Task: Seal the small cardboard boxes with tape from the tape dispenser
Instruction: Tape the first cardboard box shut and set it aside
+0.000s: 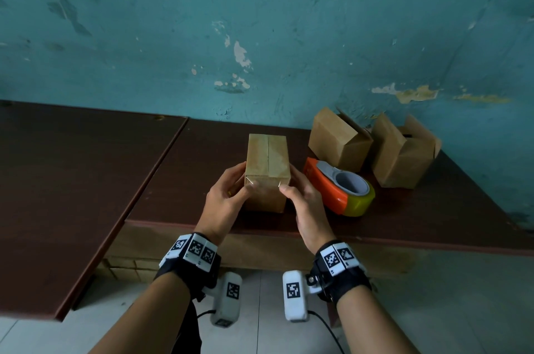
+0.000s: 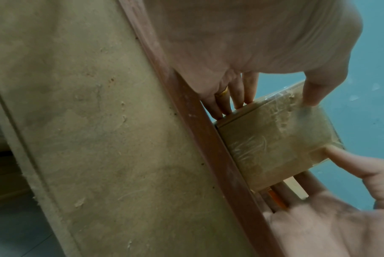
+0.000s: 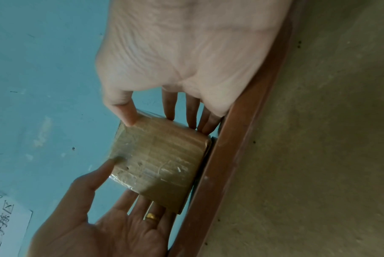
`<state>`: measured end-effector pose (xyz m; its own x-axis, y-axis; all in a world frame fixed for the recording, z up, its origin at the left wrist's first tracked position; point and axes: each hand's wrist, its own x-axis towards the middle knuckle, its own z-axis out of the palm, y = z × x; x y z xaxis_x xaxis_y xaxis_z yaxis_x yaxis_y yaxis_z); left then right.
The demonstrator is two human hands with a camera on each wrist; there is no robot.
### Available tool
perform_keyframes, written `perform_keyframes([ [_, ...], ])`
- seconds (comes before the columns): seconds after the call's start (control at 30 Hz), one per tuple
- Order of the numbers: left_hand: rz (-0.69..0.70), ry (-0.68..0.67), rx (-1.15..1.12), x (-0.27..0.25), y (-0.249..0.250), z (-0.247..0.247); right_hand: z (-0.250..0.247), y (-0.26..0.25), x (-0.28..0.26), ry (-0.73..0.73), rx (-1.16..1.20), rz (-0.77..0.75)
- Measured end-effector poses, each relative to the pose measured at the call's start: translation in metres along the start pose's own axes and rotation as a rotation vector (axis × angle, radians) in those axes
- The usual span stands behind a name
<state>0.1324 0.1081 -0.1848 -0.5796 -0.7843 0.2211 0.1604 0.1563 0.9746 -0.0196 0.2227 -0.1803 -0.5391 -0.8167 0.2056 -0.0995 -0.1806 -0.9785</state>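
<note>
While both hands pressed its sides, left hand (image 1: 224, 199) and right hand (image 1: 304, 199) held the taped box (image 1: 267, 171) at frame centre; one looked sealed. Two open-flapped boxes (image 1: 339, 139) waited upper right behind the tape dispenser (image 1: 339, 186); judged roughly a third done.

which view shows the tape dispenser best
The head view: the whole orange tape dispenser lies on the table, right of the box that both hands hold. The left wrist view shows only an orange sliver behind the fingers; the right wrist view shows none.
</note>
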Motion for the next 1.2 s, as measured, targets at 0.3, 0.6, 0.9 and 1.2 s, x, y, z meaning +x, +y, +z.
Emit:
perform_keyframes([
  [0.3, -0.010, 0.021, 0.041, 0.0003, -0.0013, 0.0017, 0.0014, -0.0026, -0.0028, -0.015, -0.046, -0.009],
  [0.6, -0.008, 0.004, 0.021, -0.0014, 0.0020, -0.0001, -0.0007, -0.0024, -0.0026, -0.007, -0.017, -0.008],
  [0.9, -0.014, 0.035, 0.058, 0.0002, -0.0010, 0.0022, -0.0005, -0.0015, -0.0010, 0.000, -0.055, 0.039],
  [1.2, -0.020, -0.014, 0.027, -0.0003, 0.0029, 0.0007, 0.0002, -0.0020, -0.0016, 0.017, 0.045, 0.051],
])
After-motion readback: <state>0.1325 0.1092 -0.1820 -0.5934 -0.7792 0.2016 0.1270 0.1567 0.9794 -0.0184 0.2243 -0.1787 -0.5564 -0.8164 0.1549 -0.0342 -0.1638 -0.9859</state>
